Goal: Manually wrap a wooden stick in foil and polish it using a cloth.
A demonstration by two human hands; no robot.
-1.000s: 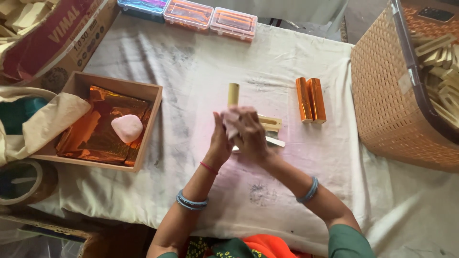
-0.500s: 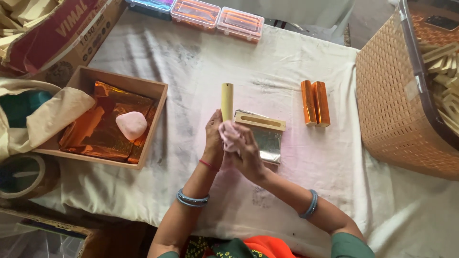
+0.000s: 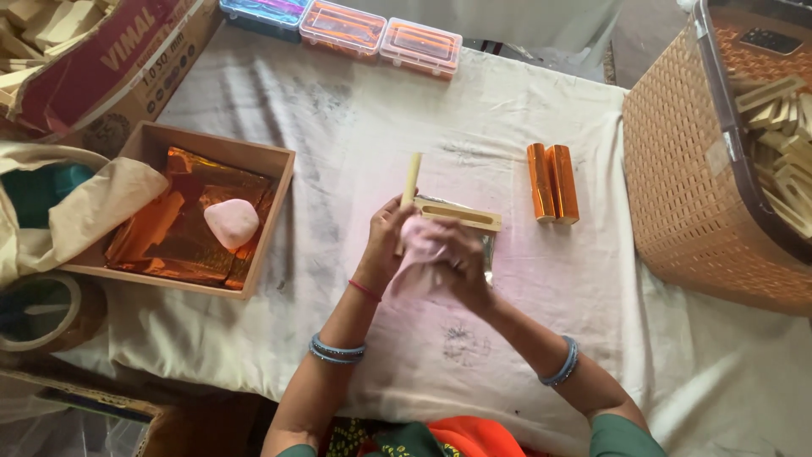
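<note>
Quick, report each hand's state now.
Left hand: closed on the pale wooden stick, held upright.
Right hand: closed on the pink cloth, pressed against the stick.

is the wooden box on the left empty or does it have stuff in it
Not empty: the wooden box holds orange foil sheets with a pale pink lump on them.

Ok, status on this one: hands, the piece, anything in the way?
Left hand holds wooden stick upright. Right hand presses pink cloth against it. Slotted wooden block right behind; nothing blocking.
</note>
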